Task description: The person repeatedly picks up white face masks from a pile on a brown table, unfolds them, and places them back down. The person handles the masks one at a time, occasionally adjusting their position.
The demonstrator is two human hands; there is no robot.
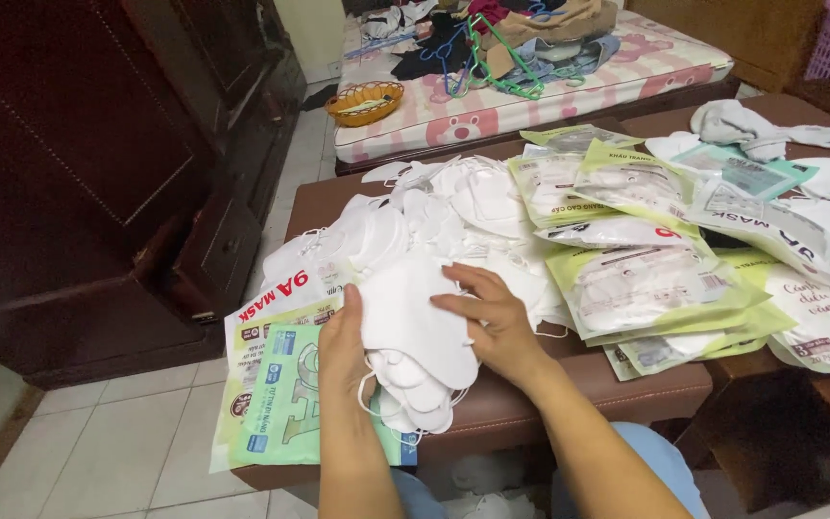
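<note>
My left hand (340,348) grips the left edge of a stack of white face masks (413,338), held just above the brown padded bench (569,394). My right hand (492,317) lies flat on the stack's top right side, fingers spread over the uppermost mask. Ear loops dangle below the stack. Under my left hand lie green and white mask bags (280,384) at the bench's left end. Behind the stack is a loose heap of white masks (434,211).
Several filled green and clear mask packets (655,279) cover the bench's right side. A mattress (569,82) with clothes and hangers lies beyond, an orange basket (365,102) on it. A dark wooden cabinet (117,173) stands left, over tiled floor (117,452).
</note>
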